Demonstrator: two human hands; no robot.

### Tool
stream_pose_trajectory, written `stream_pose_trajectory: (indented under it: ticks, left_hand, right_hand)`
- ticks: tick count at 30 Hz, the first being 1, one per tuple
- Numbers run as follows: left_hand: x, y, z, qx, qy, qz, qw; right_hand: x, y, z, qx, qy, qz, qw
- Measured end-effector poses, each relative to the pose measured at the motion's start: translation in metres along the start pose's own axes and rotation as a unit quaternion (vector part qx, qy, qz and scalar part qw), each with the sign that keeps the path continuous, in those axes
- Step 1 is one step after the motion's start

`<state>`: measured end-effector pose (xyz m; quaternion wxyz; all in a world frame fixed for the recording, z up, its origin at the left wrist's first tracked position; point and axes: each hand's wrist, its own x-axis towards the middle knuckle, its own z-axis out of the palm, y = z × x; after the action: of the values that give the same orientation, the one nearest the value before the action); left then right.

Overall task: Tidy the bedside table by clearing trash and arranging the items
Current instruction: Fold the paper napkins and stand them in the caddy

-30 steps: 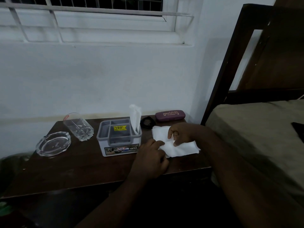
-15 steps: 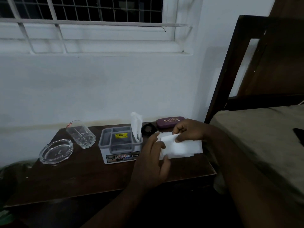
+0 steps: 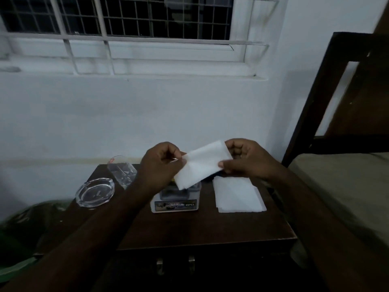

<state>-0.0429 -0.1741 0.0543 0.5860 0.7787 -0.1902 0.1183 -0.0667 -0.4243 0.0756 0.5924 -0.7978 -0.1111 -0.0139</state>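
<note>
While I watch through the head camera, my left hand (image 3: pixel 161 163) pinches the left edge of a white folded paper napkin (image 3: pixel 202 164), and my right hand (image 3: pixel 244 159) pinches its right end between thumb and curled fingers. I see the napkin held in the air above the dark wooden bedside table (image 3: pixel 210 228), over a grey plastic organiser box (image 3: pixel 175 200). Just right of the box, a flat stack of white napkins (image 3: pixel 237 193) lies on the tabletop. To the left sit a clear glass tumbler (image 3: pixel 123 172) and a clear glass ashtray (image 3: pixel 95 192). A dark bed frame (image 3: pixel 320 102) stands to the right.
</note>
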Motion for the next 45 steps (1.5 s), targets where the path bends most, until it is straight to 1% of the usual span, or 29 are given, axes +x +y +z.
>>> stream_pose_trajectory:
  ticks: [2,4,5,7,10,13,15,18,21,25,26,29,30,35,37,40,43,45]
  left_hand:
    - [0.004,-0.004,-0.019,0.023,-0.031,0.021,0.999]
    - [0.009,-0.011,-0.032,0.062,-0.030,0.035,0.997]
    - [0.012,-0.017,-0.036,0.084,-0.023,0.040,0.995]
    - [0.018,-0.029,-0.040,0.130,-0.013,0.049,0.990]
    - [0.022,-0.045,-0.042,0.188,-0.013,0.046,0.981]
    - [0.019,-0.057,-0.041,0.215,-0.056,0.026,0.975]
    - [0.018,-0.063,-0.040,0.228,-0.091,0.020,0.969]
    - [0.019,-0.071,-0.040,0.208,-0.122,0.001,0.971]
    - [0.020,-0.075,-0.037,0.197,-0.128,0.019,0.972]
    - [0.027,-0.077,-0.035,0.218,-0.133,-0.001,0.967]
    - [0.028,-0.077,-0.035,0.228,-0.138,0.004,0.964]
    - [0.034,-0.079,-0.037,0.239,-0.125,0.060,0.961]
    - [0.036,-0.077,-0.040,0.245,-0.120,0.060,0.960]
    - [0.040,-0.074,-0.048,0.269,-0.144,0.003,0.952]
    - [0.038,-0.075,-0.048,0.273,-0.143,-0.006,0.951]
    - [0.035,-0.078,-0.048,0.273,-0.145,0.010,0.951]
    - [0.033,-0.075,-0.045,0.235,-0.145,0.060,0.959]
    - [0.034,-0.076,-0.042,0.258,-0.134,0.066,0.955]
  right_hand:
    - [0.014,-0.014,0.016,0.049,0.054,-0.041,0.996]
    - [0.033,-0.030,0.034,0.035,0.082,-0.084,0.992]
    - [0.044,-0.037,0.042,0.004,0.090,-0.102,0.991]
    - [0.063,-0.046,0.055,-0.096,0.098,-0.144,0.980]
    - [0.087,-0.052,0.073,-0.215,0.081,-0.177,0.957]
    - [0.103,-0.044,0.080,-0.283,0.053,-0.170,0.942]
    - [0.109,-0.035,0.078,-0.306,0.041,-0.158,0.938]
    - [0.111,-0.023,0.070,-0.312,0.047,-0.142,0.938]
    - [0.109,-0.017,0.061,-0.301,0.072,-0.124,0.943]
    - [0.107,-0.013,0.055,-0.284,0.075,-0.116,0.949]
    - [0.107,-0.012,0.056,-0.285,0.071,-0.114,0.949]
    - [0.110,-0.009,0.062,-0.296,0.044,-0.117,0.947]
    - [0.111,-0.009,0.065,-0.300,0.032,-0.117,0.946]
    - [0.113,-0.006,0.085,-0.349,-0.030,-0.130,0.928]
    - [0.114,-0.004,0.088,-0.363,-0.041,-0.131,0.922]
    - [0.114,-0.003,0.086,-0.360,-0.016,-0.131,0.924]
    - [0.113,-0.004,0.082,-0.316,0.017,-0.125,0.940]
    - [0.112,-0.006,0.081,-0.290,0.018,-0.109,0.951]
